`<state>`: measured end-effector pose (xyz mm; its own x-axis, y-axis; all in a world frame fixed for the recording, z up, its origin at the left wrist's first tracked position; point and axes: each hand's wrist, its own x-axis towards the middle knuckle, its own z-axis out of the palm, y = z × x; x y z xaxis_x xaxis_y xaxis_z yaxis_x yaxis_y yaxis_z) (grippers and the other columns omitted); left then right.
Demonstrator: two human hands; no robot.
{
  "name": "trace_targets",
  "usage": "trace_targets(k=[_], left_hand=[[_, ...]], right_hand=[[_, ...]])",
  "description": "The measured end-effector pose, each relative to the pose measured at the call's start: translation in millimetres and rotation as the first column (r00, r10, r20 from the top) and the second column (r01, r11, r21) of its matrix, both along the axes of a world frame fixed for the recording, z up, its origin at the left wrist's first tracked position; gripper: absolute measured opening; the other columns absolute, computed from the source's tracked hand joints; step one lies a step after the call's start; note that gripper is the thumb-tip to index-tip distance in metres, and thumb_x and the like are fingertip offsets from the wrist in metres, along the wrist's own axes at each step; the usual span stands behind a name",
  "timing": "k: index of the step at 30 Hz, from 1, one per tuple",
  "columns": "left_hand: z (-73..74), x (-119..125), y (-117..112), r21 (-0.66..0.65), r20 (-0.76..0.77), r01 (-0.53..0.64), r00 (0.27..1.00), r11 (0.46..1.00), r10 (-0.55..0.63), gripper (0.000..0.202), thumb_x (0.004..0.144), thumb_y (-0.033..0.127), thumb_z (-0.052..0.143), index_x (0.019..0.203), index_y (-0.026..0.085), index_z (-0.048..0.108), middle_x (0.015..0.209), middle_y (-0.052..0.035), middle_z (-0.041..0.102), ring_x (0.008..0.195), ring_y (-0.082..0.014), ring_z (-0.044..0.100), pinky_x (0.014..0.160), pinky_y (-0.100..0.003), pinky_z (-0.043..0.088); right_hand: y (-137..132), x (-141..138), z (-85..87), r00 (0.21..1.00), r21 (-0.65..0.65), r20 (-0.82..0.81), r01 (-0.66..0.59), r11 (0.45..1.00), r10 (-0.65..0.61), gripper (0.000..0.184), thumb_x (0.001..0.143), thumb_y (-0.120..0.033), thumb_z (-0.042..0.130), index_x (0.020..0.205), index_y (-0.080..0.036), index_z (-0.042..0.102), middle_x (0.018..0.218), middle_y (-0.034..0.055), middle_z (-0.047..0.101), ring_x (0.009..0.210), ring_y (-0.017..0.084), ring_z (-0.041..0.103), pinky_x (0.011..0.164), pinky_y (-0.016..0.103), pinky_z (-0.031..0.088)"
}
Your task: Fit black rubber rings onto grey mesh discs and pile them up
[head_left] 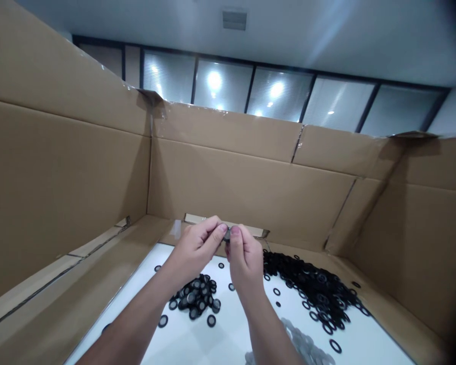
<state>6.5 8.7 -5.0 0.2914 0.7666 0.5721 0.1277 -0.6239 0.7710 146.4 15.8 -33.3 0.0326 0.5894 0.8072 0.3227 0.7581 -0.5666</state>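
My left hand (205, 241) and my right hand (245, 256) meet above the white board (220, 344). Thumbs and fingers of both pinch a small dark grey round piece (227, 234), mostly covered by the fingertips. Below my left forearm lies a pile of black rings with pale grey centres (197, 296). To the right of my right hand spreads a larger heap of open black rings (315, 284). Partly behind my right forearm are translucent grey discs (302, 344), heaped near the front of the board.
Tall cardboard walls (231, 177) surround the board at the back and on both sides. A cardboard strip (251, 230) runs along the foot of the back wall. Several single rings are scattered about, one (335, 346) near the front right.
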Motion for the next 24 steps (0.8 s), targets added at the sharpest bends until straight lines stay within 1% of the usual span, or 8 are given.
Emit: trace_targets(k=[4, 9, 11, 14, 17, 20, 23, 24], left_hand=[[-0.4, 1.1, 0.3, 0.013, 0.015, 0.055, 0.998, 0.998, -0.056, 0.035, 0.103, 0.044, 0.041, 0.079, 0.02, 0.049, 0.064, 0.0055, 0.039, 0.057, -0.0112, 0.036, 0.055, -0.024, 0.032], [-0.5, 2.6, -2.1, -0.01, 0.012, 0.073, 0.997, 0.997, -0.073, 0.035, 0.103, 0.044, 0.043, 0.077, 0.02, 0.049, 0.066, 0.0049, 0.039, 0.059, -0.0116, 0.035, 0.055, -0.024, 0.03], [0.2, 2.4, -3.1, 0.008, 0.024, 0.076, 0.997, 0.997, -0.076, 0.034, 0.103, 0.043, 0.043, 0.079, 0.02, 0.051, 0.067, 0.0046, 0.041, 0.059, -0.0116, 0.036, 0.056, -0.024, 0.031], [1.9, 1.7, -3.9, 0.039, 0.007, 0.068, 0.998, 0.997, -0.069, 0.033, 0.103, 0.041, 0.043, 0.08, 0.02, 0.053, 0.067, 0.0042, 0.045, 0.06, -0.0115, 0.038, 0.057, -0.024, 0.032], [0.3, 2.4, -2.7, 0.034, -0.005, 0.056, 0.998, 0.998, -0.056, 0.035, 0.104, 0.043, 0.043, 0.079, 0.019, 0.052, 0.065, 0.0049, 0.043, 0.059, -0.0108, 0.037, 0.056, -0.024, 0.032], [-5.4, 6.0, -0.6, -0.001, 0.05, 0.058, 0.997, 0.998, -0.058, 0.038, 0.104, 0.047, 0.04, 0.079, 0.02, 0.049, 0.064, 0.0055, 0.043, 0.058, -0.0104, 0.04, 0.056, -0.024, 0.033], [-10.2, 10.1, 0.4, -0.025, 0.101, 0.148, 0.984, 0.989, -0.145, 0.036, 0.104, 0.049, 0.037, 0.085, 0.02, 0.05, 0.065, 0.0051, 0.046, 0.059, -0.0107, 0.044, 0.056, -0.024, 0.035], [-10.7, 10.6, 0.3, -0.023, 0.106, 0.172, 0.98, 0.985, -0.168, 0.036, 0.104, 0.049, 0.038, 0.086, 0.02, 0.05, 0.065, 0.005, 0.046, 0.058, -0.0107, 0.044, 0.056, -0.024, 0.036]], right_hand=[[-4.8, -1.6, 1.5, 1.0, 0.012, -0.006, -0.001, 1.0, 0.001, 0.039, 0.106, -0.036, 0.038, 0.069, -0.022, 0.041, 0.057, -0.0053, 0.042, 0.051, 0.011, 0.04, 0.05, 0.023, 0.031], [-6.0, 0.5, 2.3, 1.0, 0.018, -0.025, 0.01, 1.0, -0.01, 0.039, 0.105, -0.035, 0.041, 0.069, -0.021, 0.04, 0.058, -0.0054, 0.04, 0.052, 0.011, 0.039, 0.051, 0.023, 0.031], [-4.7, 0.7, 2.0, 1.0, 0.019, -0.023, 0.013, 1.0, -0.012, 0.039, 0.106, -0.034, 0.04, 0.069, -0.021, 0.039, 0.059, -0.0052, 0.041, 0.052, 0.011, 0.038, 0.051, 0.024, 0.03], [-2.7, 2.2, 2.1, 0.998, -0.003, -0.037, -0.053, 0.999, 0.053, 0.038, 0.106, -0.036, 0.039, 0.071, -0.021, 0.041, 0.06, -0.0048, 0.042, 0.054, 0.011, 0.039, 0.052, 0.024, 0.031], [-1.6, 4.5, 2.0, 0.99, -0.044, -0.073, -0.125, 0.991, 0.121, 0.039, 0.106, -0.039, 0.039, 0.072, -0.021, 0.042, 0.06, -0.0054, 0.04, 0.053, 0.011, 0.038, 0.051, 0.024, 0.031], [-2.4, 2.9, 0.9, 0.982, -0.072, -0.148, -0.124, 0.99, 0.113, 0.041, 0.106, -0.042, 0.04, 0.071, -0.021, 0.042, 0.059, -0.0059, 0.037, 0.051, 0.011, 0.035, 0.049, 0.023, 0.03], [-6.5, -2.8, 1.1, 0.959, -0.05, -0.279, -0.063, 0.997, 0.046, 0.043, 0.106, -0.043, 0.041, 0.069, -0.022, 0.038, 0.057, -0.0061, 0.036, 0.05, 0.011, 0.033, 0.046, 0.022, 0.03], [-8.5, -4.4, 2.3, 0.955, -0.046, -0.294, -0.057, 0.997, 0.041, 0.043, 0.106, -0.044, 0.04, 0.068, -0.022, 0.037, 0.057, -0.0061, 0.036, 0.049, 0.011, 0.033, 0.046, 0.022, 0.03]])
